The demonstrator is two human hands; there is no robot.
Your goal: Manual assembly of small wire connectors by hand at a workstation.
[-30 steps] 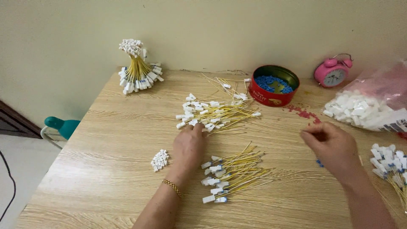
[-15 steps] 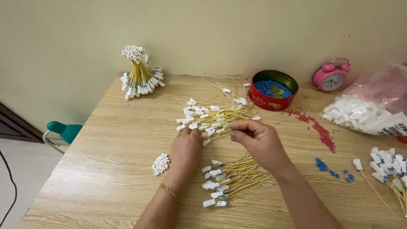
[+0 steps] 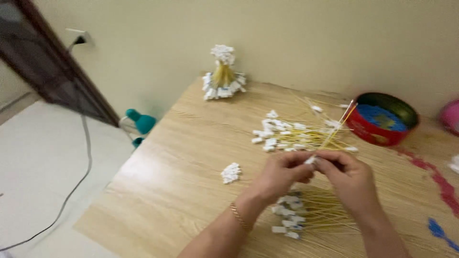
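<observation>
My left hand [image 3: 283, 176] and my right hand [image 3: 348, 179] meet above the wooden table [image 3: 181, 157], fingertips together on one thin yellow wire with a white plug end [image 3: 311, 160]. The wire rises up and to the right toward the red tin. Under my hands lies a pile of yellow wires with white ends [image 3: 306, 215]. A second such pile [image 3: 299, 134] lies farther back on the table. A small heap of loose white plugs [image 3: 231, 173] sits left of my left hand.
A round red tin [image 3: 382, 119] holding blue bits stands at the back right. A tied bundle of wires [image 3: 222, 76] stands upright at the table's far edge. Red [image 3: 442, 184] and blue bits [image 3: 437, 229] lie at right. A cable [image 3: 71, 191] crosses the floor at left.
My right hand has come from the right to meet my left hand, both now raised on one wire. The view has swung left, showing more floor.
</observation>
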